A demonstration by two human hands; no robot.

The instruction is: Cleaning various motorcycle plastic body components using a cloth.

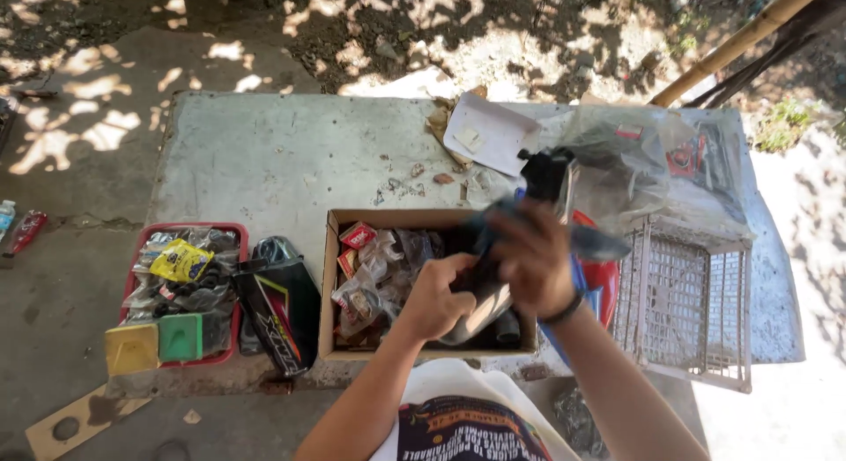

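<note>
Held part: while lifted over the open brown cardboard box (pixel 345 289), a long black-and-grey plastic part (pixel 493 280) spans both hands.
Left hand (pixel 438 300): fingers clamped on lower end, steadying.
Right hand (pixel 531 265): fingers wrapped around middle.

Outdoor spot, daylight. Grey concrete counter (pixel 264 152) stood at centre, surface stained and chipped. Bare dirt ground (pixel 370 29) at 12 o'clock, dappled with leaf shadow and sun patches. Concrete floor (pixel 53 276) at 9 o'clock, cracked, partly shaded. Bamboo pole (pixel 736 42) leaned at 1 o'clock. Harsh sun washed out ground at 4 o'clock. Cardboard scrap (pixel 75 421) lay at 8 o'clock.
</note>
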